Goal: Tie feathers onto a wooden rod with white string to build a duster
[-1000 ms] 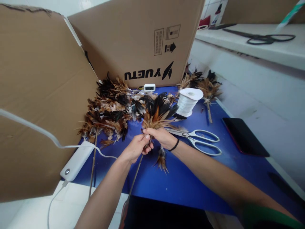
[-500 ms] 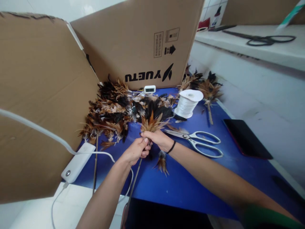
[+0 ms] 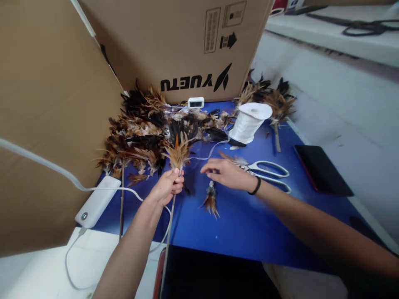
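Feathers (image 3: 177, 153): tan, orange and black, gathered in a bundle at the center of the frame, tips upward.
Stick (image 3: 170, 232): runs from the bundle down to the lower edge of the frame.
Left hand (image 3: 168, 187): fingers closed around the top of the stick, just below the spread feathers.
Right hand (image 3: 229, 172): right of center, apart from the bundle; fingers loosely bent, narrow at the tips; whether they pinch anything cannot be told.
Spool (image 3: 247, 126): white, above the right hand; a thin white strand (image 3: 202, 158) runs from it to the bundle.
Scissors (image 3: 269, 169): right of center, partly hidden by the right hand.
Small tuft (image 3: 211, 200): on the blue table (image 3: 249, 236), just below the right hand.
Feather pile (image 3: 137, 128): left of center, before a cardboard box (image 3: 183, 41).
Phone (image 3: 324, 169): dark, right side of the frame.
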Motion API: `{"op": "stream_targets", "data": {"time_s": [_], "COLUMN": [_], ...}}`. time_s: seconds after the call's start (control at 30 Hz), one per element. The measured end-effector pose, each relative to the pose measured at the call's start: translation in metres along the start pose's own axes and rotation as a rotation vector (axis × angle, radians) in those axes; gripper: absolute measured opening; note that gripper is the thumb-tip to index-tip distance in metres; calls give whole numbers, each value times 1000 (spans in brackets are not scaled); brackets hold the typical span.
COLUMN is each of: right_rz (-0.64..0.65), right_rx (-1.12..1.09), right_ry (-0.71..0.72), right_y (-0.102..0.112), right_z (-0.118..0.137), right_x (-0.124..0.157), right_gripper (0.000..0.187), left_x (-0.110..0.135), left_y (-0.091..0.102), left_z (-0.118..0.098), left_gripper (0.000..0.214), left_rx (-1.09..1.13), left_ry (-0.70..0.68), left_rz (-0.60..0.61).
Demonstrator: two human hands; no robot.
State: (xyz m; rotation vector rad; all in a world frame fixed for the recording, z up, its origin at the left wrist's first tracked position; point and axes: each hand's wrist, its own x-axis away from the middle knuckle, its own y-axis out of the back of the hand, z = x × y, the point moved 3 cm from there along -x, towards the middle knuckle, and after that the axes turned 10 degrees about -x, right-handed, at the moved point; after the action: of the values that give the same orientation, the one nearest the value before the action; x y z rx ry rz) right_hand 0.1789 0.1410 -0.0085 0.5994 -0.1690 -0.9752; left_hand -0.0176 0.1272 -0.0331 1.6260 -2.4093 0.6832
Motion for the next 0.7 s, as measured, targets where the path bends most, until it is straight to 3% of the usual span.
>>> {"op": "stream_targets", "data": {"time_s": [0.1,0.2,0.3,0.4,0.53,0.63,0.7], "right_rz": [160,178,166,29,-195,-213,-191], "right_rx": [267,485,513,293,-202,-535,-661], "right_ry": [188,234,238,168,-141,-344,-383], "right_y": [-9,-20,-24,-15,-7,-18,-28], "right_z": [3,6,9,10,9,15,21], "right_x": [21,32,33,29,17,3,-8], "right_gripper": [26,21,22,20,11,15,14], "left_x": [-2,-5,-6,-6,-5,-5,-5], "left_y": [4,6,8,9,8,7,6], "left_z": [3,5,7,7,7,8,9], "left_gripper": [32,31,30,29,28,29,30], "left_rx": [67,125,159,189,208,183,157], "left_ry": [17,29,38,41,40,34,27], "left_rz": [-10,-6,-12,-22,-26,-18,-7]}}
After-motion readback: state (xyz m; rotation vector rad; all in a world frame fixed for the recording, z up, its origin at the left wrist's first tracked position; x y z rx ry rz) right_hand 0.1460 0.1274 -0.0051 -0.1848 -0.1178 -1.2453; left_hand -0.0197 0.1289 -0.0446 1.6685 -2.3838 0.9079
